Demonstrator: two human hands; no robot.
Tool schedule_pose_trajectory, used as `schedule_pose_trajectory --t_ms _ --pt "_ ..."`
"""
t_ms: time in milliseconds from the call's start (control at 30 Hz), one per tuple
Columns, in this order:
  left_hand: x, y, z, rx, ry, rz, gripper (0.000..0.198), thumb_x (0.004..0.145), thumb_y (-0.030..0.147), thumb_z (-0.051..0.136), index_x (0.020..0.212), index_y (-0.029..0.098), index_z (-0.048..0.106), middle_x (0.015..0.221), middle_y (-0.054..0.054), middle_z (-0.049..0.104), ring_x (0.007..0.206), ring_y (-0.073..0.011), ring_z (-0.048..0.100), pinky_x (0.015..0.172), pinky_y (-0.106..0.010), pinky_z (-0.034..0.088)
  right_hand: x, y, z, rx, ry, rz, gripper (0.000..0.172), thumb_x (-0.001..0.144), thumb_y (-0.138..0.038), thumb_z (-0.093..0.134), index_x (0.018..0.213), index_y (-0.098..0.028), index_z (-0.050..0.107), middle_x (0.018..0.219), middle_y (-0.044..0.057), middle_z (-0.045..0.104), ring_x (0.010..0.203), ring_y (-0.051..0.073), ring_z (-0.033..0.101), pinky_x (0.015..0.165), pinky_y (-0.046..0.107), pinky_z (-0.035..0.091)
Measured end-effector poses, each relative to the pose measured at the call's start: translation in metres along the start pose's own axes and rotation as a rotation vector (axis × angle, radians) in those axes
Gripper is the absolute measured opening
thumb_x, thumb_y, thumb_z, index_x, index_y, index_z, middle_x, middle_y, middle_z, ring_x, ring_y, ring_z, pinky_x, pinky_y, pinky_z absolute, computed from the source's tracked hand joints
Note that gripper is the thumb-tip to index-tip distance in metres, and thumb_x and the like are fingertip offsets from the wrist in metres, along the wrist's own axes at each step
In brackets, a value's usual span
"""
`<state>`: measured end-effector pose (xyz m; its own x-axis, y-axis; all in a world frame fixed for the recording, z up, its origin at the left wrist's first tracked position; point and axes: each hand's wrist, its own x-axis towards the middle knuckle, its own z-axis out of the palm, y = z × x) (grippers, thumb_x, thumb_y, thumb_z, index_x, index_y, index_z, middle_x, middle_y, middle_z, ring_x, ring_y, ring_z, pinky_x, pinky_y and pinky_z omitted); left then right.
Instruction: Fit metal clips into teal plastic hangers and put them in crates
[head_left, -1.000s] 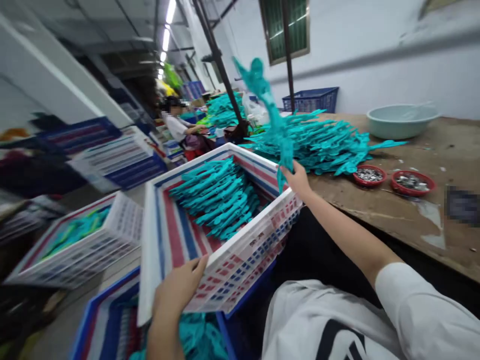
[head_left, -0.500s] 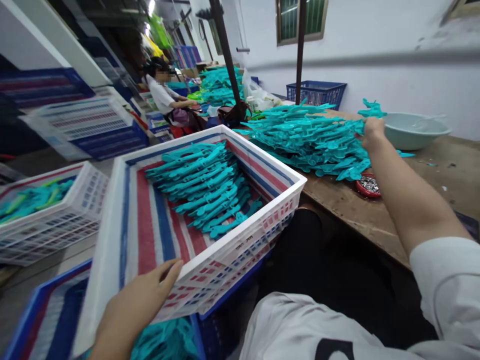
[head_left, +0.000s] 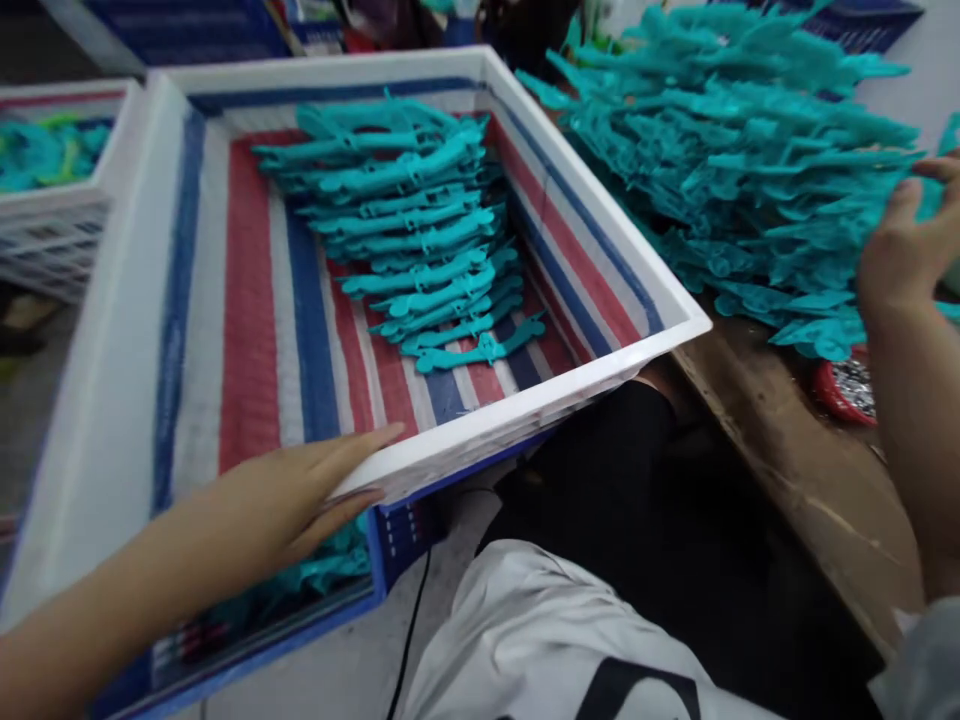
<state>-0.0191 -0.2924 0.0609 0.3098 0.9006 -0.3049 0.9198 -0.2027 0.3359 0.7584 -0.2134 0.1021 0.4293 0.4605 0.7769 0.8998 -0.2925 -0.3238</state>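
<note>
A white plastic crate (head_left: pixel 525 400) lined with red, white and blue striped sheet holds a stack of teal plastic parts (head_left: pixel 420 230). My left hand (head_left: pixel 300 490) grips the crate's near rim, thumb over the edge and fingers under it. My right hand (head_left: pixel 900 250) rests on the side of a big heap of the same teal parts (head_left: pixel 735 170) on the wooden table, fingers bent against them. Whether it grips any part is hidden.
A blue crate (head_left: pixel 375 570) with more teal parts sits under the white one. Another white crate (head_left: pixel 52 200) stands at the left. A red dish of small metal pieces (head_left: pixel 847 385) lies on the worn wooden table (head_left: pixel 787 450) by the heap. My lap is below.
My right hand swung a bunch of teal parts from the crate to the table heap and now rests there. My head has tilted down toward the crate. My left hand stays on the rim.
</note>
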Motion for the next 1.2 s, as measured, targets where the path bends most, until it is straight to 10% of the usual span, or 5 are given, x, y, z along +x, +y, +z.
schedule_pose_trajectory --t_ms 300,500,667,867,1200 --pt "0.024 0.086 0.007 0.216 -0.048 0.760 0.073 0.114 0.006 0.039 0.179 0.016 0.072 0.145 -0.016 0.094 0.115 -0.0308 0.093 0.099 -0.041 0.071 -0.067 -0.258 -0.022 0.484 -0.479 -1.114 0.038 0.135 -0.046 0.049 0.127 -0.036 0.086 0.133 0.008 0.090 0.146 0.028 0.083 0.128 0.062 0.061" --pt "0.021 0.119 0.011 0.270 0.064 0.885 0.065 0.118 0.023 0.064 0.181 0.008 0.069 0.113 -0.014 0.092 0.091 -0.0321 0.086 0.083 -0.044 0.066 -0.131 -0.384 0.107 0.137 -1.182 -1.659 0.039 0.131 -0.041 0.060 0.141 -0.015 0.087 0.141 0.019 0.088 0.152 0.050 0.077 0.122 0.072 0.062" --pt "0.017 0.128 0.011 0.140 0.108 0.839 0.073 0.122 0.061 0.079 0.172 0.008 0.076 0.109 -0.012 0.092 0.092 -0.0309 0.086 0.074 -0.044 0.062 -0.230 -0.402 0.204 -0.274 -1.660 -1.194 0.026 0.119 -0.025 0.084 0.140 -0.012 0.091 0.156 0.026 0.087 0.162 0.046 0.075 0.139 0.065 0.053" --pt "0.027 0.144 0.039 0.033 0.355 0.839 0.039 0.119 0.051 0.085 0.124 0.012 0.089 0.081 -0.008 0.084 0.063 -0.0250 0.074 0.052 -0.040 0.031 -0.303 -0.367 0.196 -0.392 -1.721 -0.991 0.045 0.122 -0.048 0.092 0.155 -0.018 0.083 0.161 0.016 0.081 0.143 0.034 0.082 0.123 0.058 0.073" --pt "0.048 0.142 0.051 0.099 0.281 0.899 0.068 0.122 0.074 0.078 0.133 0.008 0.087 0.084 -0.013 0.087 0.066 -0.0303 0.085 0.054 -0.038 0.046 -0.238 -0.417 0.159 -0.005 -2.114 -0.836 0.053 0.091 -0.023 0.098 0.144 -0.018 0.093 0.127 0.012 0.094 0.114 0.033 0.090 0.103 0.039 0.071"
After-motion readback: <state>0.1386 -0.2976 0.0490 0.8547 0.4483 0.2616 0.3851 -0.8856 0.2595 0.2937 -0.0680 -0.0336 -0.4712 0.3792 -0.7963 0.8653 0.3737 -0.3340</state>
